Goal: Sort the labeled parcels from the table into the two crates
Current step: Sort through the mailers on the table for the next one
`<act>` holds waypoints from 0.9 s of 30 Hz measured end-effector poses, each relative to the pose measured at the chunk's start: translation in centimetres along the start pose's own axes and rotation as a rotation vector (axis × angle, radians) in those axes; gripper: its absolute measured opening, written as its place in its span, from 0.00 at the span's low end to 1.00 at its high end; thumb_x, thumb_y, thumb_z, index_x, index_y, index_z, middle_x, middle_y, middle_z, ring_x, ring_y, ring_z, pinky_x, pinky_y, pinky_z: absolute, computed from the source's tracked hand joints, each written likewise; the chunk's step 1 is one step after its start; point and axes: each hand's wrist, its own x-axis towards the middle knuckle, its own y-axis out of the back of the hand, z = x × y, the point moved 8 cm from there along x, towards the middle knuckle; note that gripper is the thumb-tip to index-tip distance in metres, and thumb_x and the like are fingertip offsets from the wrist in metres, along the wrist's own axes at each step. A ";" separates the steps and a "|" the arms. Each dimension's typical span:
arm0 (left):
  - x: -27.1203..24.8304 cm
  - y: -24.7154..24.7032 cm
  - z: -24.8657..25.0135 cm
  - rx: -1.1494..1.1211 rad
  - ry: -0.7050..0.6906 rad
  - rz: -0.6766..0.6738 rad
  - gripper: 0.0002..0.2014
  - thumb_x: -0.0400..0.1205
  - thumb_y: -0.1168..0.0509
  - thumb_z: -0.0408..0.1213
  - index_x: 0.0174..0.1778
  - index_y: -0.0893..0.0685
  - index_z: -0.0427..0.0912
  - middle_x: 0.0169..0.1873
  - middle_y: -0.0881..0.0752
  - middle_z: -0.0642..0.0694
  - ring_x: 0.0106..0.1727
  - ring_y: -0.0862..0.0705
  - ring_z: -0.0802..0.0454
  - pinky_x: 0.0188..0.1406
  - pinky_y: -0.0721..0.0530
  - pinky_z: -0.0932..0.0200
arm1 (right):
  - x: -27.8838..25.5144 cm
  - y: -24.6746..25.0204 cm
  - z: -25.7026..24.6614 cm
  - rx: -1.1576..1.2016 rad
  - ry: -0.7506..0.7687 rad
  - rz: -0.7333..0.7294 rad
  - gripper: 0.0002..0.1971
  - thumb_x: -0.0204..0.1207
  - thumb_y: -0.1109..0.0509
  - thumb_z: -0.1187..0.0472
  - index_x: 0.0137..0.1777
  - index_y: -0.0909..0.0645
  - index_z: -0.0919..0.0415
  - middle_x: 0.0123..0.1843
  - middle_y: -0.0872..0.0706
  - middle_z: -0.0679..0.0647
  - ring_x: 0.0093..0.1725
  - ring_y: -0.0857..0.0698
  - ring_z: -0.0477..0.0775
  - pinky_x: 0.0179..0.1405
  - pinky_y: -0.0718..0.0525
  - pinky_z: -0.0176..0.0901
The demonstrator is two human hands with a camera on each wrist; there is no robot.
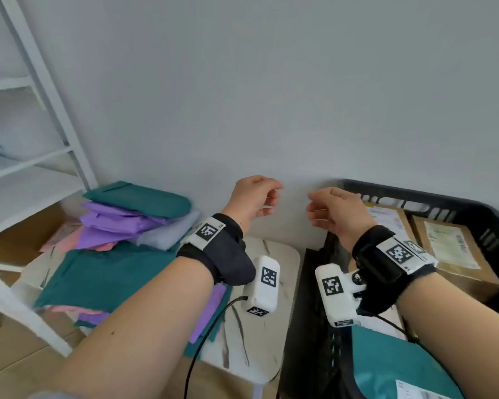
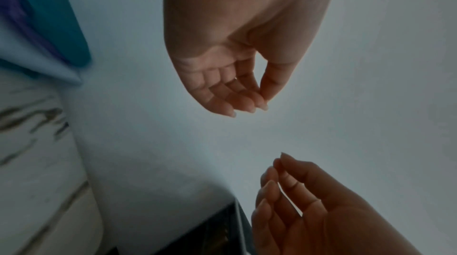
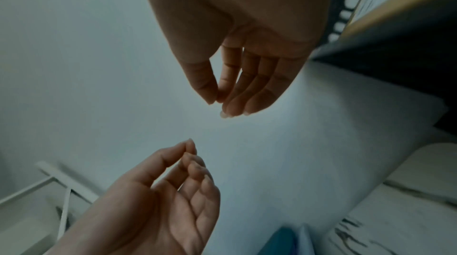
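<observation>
White wall [image 1: 271, 96] ahead of both hands. Below and left of the left hand [image 1: 252, 197]: marble-patterned table [image 1: 274, 254] carrying a heap of teal, purple and pink parcels [image 1: 133, 223]. Right of and below the right hand [image 1: 336, 210]: black crate [image 1: 432, 204] holding brown labeled boxes [image 1: 450, 249] and a teal parcel [image 1: 392, 367]. Both hands raised near each other, apart, fingers [image 2: 232, 101] loosely curled toward the thumbs, holding nothing.
</observation>
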 end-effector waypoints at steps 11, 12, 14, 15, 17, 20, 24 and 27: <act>1.3 20.8 -3.3 -0.121 0.082 0.261 0.08 0.80 0.33 0.32 0.36 0.21 0.43 0.28 0.21 0.49 0.27 0.24 0.56 0.28 0.21 0.64 | 2.3 -17.4 3.3 -0.076 -0.060 -0.117 0.06 0.77 0.29 0.66 0.39 0.20 0.62 0.32 0.16 0.58 0.28 0.19 0.53 0.29 0.17 0.38; 1.3 22.5 -3.7 -0.125 0.090 0.282 0.07 0.80 0.33 0.32 0.36 0.21 0.43 0.28 0.21 0.48 0.27 0.24 0.55 0.28 0.21 0.63 | 2.4 -18.6 3.6 -0.078 -0.065 -0.118 0.06 0.77 0.29 0.66 0.39 0.20 0.62 0.33 0.16 0.58 0.29 0.19 0.53 0.30 0.16 0.39; 1.4 25.7 -4.4 -0.143 0.100 0.320 0.07 0.80 0.33 0.32 0.36 0.21 0.42 0.29 0.22 0.48 0.27 0.24 0.55 0.30 0.21 0.62 | 2.8 -21.0 4.2 -0.088 -0.071 -0.120 0.06 0.77 0.29 0.66 0.39 0.20 0.62 0.33 0.16 0.58 0.29 0.18 0.54 0.31 0.16 0.40; 1.4 27.1 -4.8 -0.152 0.104 0.341 0.07 0.80 0.33 0.32 0.36 0.21 0.42 0.29 0.22 0.48 0.27 0.24 0.55 0.30 0.21 0.62 | 2.9 -22.1 4.6 -0.094 -0.073 -0.119 0.06 0.77 0.29 0.66 0.39 0.20 0.62 0.33 0.15 0.58 0.29 0.18 0.54 0.32 0.16 0.40; 1.2 29.6 -5.6 -0.170 0.116 0.381 0.07 0.81 0.34 0.32 0.38 0.22 0.42 0.28 0.23 0.48 0.27 0.25 0.55 0.26 0.21 0.66 | 3.2 -23.9 5.3 -0.108 -0.082 -0.115 0.06 0.77 0.29 0.66 0.39 0.20 0.63 0.33 0.15 0.58 0.29 0.18 0.53 0.32 0.16 0.40; 1.1 32.6 -6.9 -0.214 0.148 0.414 0.07 0.82 0.35 0.33 0.38 0.22 0.43 0.28 0.23 0.48 0.27 0.25 0.56 0.23 0.22 0.67 | 3.4 -26.2 6.0 -0.128 -0.090 -0.125 0.06 0.77 0.29 0.66 0.39 0.20 0.63 0.33 0.15 0.58 0.29 0.18 0.53 0.33 0.16 0.41; 1.5 35.6 -8.4 -0.241 0.186 0.470 0.08 0.82 0.34 0.34 0.36 0.21 0.43 0.27 0.22 0.49 0.27 0.25 0.56 0.20 0.25 0.68 | 4.3 -28.8 6.6 -0.162 -0.085 -0.137 0.05 0.78 0.29 0.66 0.40 0.19 0.64 0.34 0.16 0.59 0.29 0.18 0.53 0.31 0.16 0.39; 1.8 37.2 -8.9 -0.270 0.193 0.504 0.07 0.82 0.35 0.33 0.37 0.21 0.42 0.28 0.23 0.48 0.28 0.26 0.54 0.13 0.30 0.70 | 5.2 -30.7 7.3 -0.180 -0.084 -0.156 0.05 0.77 0.29 0.66 0.41 0.19 0.65 0.34 0.15 0.59 0.29 0.18 0.53 0.29 0.16 0.38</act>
